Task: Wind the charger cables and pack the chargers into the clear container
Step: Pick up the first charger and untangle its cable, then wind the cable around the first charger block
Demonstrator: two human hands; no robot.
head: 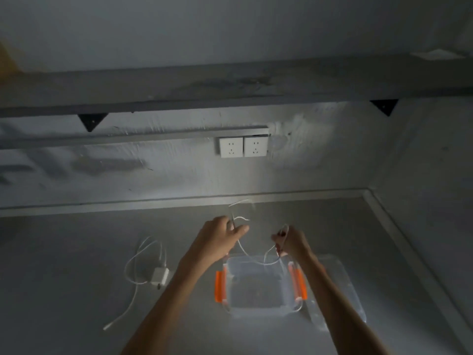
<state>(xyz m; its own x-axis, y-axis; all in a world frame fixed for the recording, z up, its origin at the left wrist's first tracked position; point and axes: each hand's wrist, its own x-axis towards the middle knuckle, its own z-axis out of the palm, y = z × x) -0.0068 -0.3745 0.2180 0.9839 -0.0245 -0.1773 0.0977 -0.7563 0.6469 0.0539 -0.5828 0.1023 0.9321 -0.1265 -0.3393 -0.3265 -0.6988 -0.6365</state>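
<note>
only the head view here and it's pretty dim, so bear with me. the left hand (222, 237) has its fingers curled round one end of a thin white cable (256, 261), with a loose tail of it poking up past the knuckles. the right hand (290, 242) is closed on the other end. there may be a plug or a few loops bunched in there, but i honestly can't tell. the cable's long axis runs side to side between the two hands, and the slack in the middle droops down to about the far rim of the clear container (258, 312). that box sits open on the grey table (76, 290), on the near side of both hands and right between the forearms, orange latches (220, 285) flipped out on each side. what looks like its lid (343, 298) lies just to the right. i'd say this is mid-wind, nothing packed yet, since the box looks bare inside. once it's coiled, the drop is basically straight back and down, easy for either hand. the second charger (160, 275) lies on the table left of the left forearm with its cord (133, 262) sprawled loose, so the left hand is the nearer one for that.
</note>
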